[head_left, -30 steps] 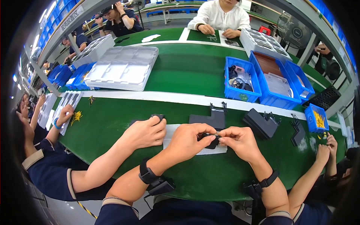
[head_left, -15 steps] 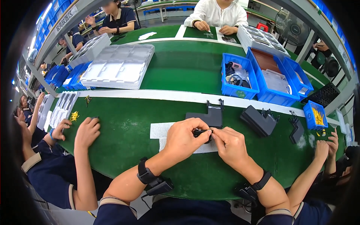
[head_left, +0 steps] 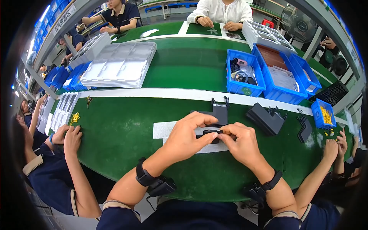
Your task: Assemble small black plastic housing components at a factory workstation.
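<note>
both hands are pinched onto the same little black plastic part (head_left: 212, 133), right over the white strip (head_left: 163, 129) on the green table (head_left: 122, 134). left hand (head_left: 188, 134) comes in from the left with fingers curled and thumb tip pressing the part's left end, right hand (head_left: 242, 141) mirrors it, fingers folded tight on the right end. so neither hand is open, both closed down on that one piece, held just above the strip near the front edge of the table.

just behind it there's a black bracket (head_left: 218, 113) with two upright prongs, and off to the right a bigger black housing (head_left: 265, 119) lying tilted. further right a small blue bin (head_left: 324, 114) with yellow bits in it. across the white line sit larger blue bins (head_left: 244, 73) and a stack of white moulded trays (head_left: 120, 65). a co-worker's hand (head_left: 73, 136) rests on the table at the left, near some yellow pieces (head_left: 74, 118).
</note>
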A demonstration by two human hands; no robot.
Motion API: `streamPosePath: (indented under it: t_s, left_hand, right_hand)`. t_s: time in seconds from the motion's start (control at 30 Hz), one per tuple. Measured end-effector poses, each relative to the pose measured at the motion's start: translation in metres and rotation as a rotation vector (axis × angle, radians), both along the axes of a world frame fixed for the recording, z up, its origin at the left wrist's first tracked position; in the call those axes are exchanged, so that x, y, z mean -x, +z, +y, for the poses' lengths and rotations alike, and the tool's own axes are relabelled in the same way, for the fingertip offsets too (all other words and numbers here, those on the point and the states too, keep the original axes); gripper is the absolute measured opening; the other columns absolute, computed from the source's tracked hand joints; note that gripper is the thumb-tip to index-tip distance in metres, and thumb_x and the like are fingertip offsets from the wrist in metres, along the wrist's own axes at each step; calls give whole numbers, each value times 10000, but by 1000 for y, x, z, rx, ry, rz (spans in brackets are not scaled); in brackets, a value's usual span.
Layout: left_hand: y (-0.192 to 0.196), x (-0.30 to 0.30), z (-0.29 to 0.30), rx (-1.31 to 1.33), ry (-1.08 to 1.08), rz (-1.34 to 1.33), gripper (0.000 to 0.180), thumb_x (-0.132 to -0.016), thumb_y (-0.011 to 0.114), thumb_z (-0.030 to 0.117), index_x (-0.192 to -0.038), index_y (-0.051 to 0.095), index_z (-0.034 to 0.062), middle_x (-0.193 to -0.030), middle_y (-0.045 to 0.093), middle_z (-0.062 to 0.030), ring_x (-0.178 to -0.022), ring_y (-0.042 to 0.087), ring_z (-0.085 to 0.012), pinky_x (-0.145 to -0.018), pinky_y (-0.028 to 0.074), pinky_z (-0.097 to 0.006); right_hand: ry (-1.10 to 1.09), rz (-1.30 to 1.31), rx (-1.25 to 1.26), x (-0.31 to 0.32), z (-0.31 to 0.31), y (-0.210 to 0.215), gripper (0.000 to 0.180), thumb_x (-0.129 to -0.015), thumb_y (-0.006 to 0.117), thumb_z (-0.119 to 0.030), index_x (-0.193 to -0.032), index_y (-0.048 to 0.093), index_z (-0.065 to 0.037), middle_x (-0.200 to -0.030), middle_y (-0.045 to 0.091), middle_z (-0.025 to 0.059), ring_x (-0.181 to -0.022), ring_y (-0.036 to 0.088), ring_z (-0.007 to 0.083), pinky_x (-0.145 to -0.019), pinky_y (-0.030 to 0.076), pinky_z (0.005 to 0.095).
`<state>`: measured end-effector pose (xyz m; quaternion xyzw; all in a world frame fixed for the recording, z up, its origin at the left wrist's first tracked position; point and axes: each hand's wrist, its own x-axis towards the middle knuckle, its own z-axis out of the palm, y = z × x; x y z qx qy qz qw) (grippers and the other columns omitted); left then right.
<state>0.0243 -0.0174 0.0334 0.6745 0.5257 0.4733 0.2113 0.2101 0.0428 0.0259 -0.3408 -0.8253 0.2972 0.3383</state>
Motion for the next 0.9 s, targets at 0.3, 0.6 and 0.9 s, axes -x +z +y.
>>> streamPosePath:
  t_s: [0.3,0.6,0.9]
  left_hand:
    - [2,-5,-4,351,19,-230,148,-829,744,107,-877,663,-7,-788,674,-33,-770,612,-86,-717,489,-254]
    - [-1,1,-2,209,-31,-99,132,-806,759,106,-882,707,11,-844,699,-77,-795,647,-143,-736,500,-281]
    - [-9,4,-1,148,-51,83,139,-795,758,125,-920,735,67,-810,709,-74,-776,658,-186,-707,505,-311]
  right_hand:
    - [-7,177,295,0,-4,2,126,-825,709,-70,-929,716,-1,-766,711,89,-503,533,69,-466,416,250]
    - [23,81,74,1,-10,15,51,-814,690,-43,-837,701,1,-733,686,81,-489,540,93,-449,399,236]
    - [19,93,129,-3,-9,11,51,-813,688,-50,-811,694,0,-707,682,80,-466,531,90,-435,388,249]
